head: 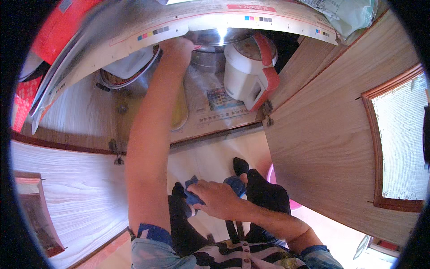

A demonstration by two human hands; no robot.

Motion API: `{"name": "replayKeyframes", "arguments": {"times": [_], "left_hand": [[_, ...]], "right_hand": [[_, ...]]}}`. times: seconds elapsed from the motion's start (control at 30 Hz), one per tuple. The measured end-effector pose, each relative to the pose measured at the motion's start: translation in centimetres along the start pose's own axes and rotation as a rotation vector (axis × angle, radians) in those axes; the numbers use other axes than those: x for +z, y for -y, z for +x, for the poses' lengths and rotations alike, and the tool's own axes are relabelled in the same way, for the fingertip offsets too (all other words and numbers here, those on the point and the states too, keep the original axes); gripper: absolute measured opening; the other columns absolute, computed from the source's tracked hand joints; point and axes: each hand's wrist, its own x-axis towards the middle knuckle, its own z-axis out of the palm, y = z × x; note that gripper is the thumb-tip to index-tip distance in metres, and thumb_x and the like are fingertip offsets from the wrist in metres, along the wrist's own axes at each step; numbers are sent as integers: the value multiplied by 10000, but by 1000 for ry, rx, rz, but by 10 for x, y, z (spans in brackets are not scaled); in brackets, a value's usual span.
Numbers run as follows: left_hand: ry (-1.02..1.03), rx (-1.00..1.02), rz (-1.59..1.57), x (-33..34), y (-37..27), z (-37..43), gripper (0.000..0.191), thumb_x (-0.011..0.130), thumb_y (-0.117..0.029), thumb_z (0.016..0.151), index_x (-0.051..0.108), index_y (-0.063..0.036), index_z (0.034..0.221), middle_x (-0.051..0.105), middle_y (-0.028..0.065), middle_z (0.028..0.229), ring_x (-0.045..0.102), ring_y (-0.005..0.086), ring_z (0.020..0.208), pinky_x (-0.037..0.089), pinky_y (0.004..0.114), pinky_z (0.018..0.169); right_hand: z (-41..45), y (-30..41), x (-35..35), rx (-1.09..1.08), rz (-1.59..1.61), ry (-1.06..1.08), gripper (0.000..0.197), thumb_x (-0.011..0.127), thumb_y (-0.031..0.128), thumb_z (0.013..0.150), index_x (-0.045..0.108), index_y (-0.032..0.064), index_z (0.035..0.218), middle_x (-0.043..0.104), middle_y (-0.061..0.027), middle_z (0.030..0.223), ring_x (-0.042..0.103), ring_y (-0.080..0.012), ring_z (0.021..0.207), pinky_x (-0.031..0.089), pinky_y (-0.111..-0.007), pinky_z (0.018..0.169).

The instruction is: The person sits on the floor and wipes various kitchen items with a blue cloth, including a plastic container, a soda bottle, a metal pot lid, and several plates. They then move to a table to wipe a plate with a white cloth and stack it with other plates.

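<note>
Inside an open wooden cabinet, my left hand (176,50) reaches in under a newspaper-covered shelf, beside a shiny metal pot (218,36); its fingers are partly hidden by the paper's edge. Something pink-red shows at the hand's right side, and whether the hand grips it cannot be made out. My right hand (216,198) holds a crumpled blue cloth (193,193) low in front of my body. Right of the metal pot stands a white appliance jug with a red handle (235,72). To the left of my forearm is a pot or basin holding a white square container (132,64).
Both cabinet doors stand open: the left door (70,195) and the right door (322,134). Printed newspaper (215,114) lines the cabinet floor. Above, the shelf's newspaper (201,22) hangs over its edge, with a plastic bag (349,16) at right. A pink basin (295,204) is partly behind the right door.
</note>
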Motion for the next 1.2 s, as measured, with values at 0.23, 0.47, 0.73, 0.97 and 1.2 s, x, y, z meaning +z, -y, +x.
{"name": "replayKeyframes", "arguments": {"times": [0.23, 0.47, 0.73, 0.97, 1.2], "left_hand": [[-38, -45, 36, 0, 52, 16, 545, 440, -474, 806, 444, -111, 1212, 442, 92, 1262, 403, 280, 1155, 292, 444, 992], [-8, -74, -64, 42, 119, -3, 490, 449, -481, 815, 537, -93, 1101, 526, 90, 1177, 518, 270, 1033, 375, 458, 925], [97, -101, 27, 51, 158, 5, 405, 468, -397, 822, 534, -69, 1049, 531, 110, 1135, 524, 280, 1003, 408, 449, 860], [94, -123, 113, 56, 173, -9, 367, 498, -328, 806, 495, -54, 1049, 520, 126, 1117, 525, 281, 977, 423, 440, 811], [97, -110, 244, 51, 174, -27, 348, 528, -259, 790, 455, -38, 1050, 509, 142, 1098, 525, 283, 952, 438, 432, 763]], "right_hand": [[-4, -8, -7, 85, -34, -16, 394, 610, 248, 760, 452, 58, 1067, 528, -154, 910, 547, -329, 855, 455, -423, 706], [-13, -26, -13, 52, -69, -105, 422, 631, 253, 737, 451, 47, 1058, 525, -154, 911, 568, -323, 794, 481, -421, 662], [-16, -23, -16, 41, -35, -91, 429, 620, 246, 741, 433, 59, 1079, 503, -141, 905, 545, -322, 821, 458, -417, 676], [-19, -22, -15, 27, -62, -150, 436, 651, 239, 707, 447, 59, 1048, 506, -135, 899, 553, -311, 806, 470, -414, 653], [-17, -15, -14, 23, -66, -220, 423, 655, 241, 704, 450, 72, 1033, 514, -134, 881, 562, -315, 777, 477, -416, 645]]}}
